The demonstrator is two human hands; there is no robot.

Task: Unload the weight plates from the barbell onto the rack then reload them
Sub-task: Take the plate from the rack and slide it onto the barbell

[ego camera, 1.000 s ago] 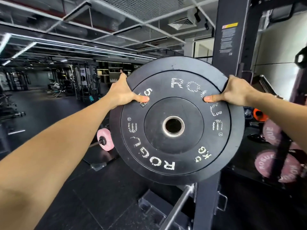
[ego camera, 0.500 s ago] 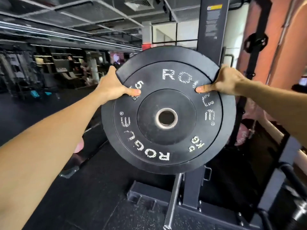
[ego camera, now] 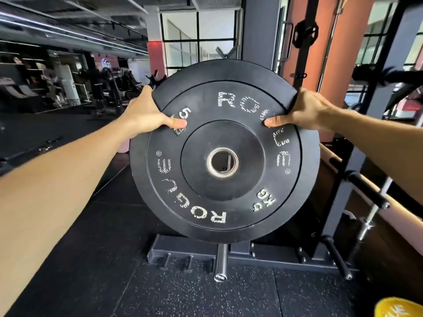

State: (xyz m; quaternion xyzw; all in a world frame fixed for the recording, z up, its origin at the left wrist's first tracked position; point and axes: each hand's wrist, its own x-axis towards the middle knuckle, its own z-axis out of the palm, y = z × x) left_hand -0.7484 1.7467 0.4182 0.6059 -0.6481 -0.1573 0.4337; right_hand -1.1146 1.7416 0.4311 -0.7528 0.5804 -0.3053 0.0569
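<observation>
A black 5 kg weight plate [ego camera: 224, 193] with worn white lettering fills the middle of the head view, held upright in the air at arm's length. My left hand [ego camera: 143, 114] grips its upper left rim, thumb pressed on the face. My right hand [ego camera: 304, 109] grips the upper right rim the same way. The plate hangs in front of the dark rack upright [ego camera: 259, 30]. A steel storage peg [ego camera: 220, 263] sticks out toward me from the rack base [ego camera: 183, 247], just below the plate. Through the plate's centre hole I see part of the rack.
Short black pegs [ego camera: 338, 259] jut from the rack base at lower right. A barbell sleeve [ego camera: 370, 216] and a black-capped bar [ego camera: 366, 191] slant at the right. A yellow object [ego camera: 398, 307] shows at the bottom right corner. Gym machines stand far left on black rubber flooring.
I have turned right and carried the plate with both hands toward the rack base; the plate now looks nearer and larger, and the steel storage peg has come into view below it.
</observation>
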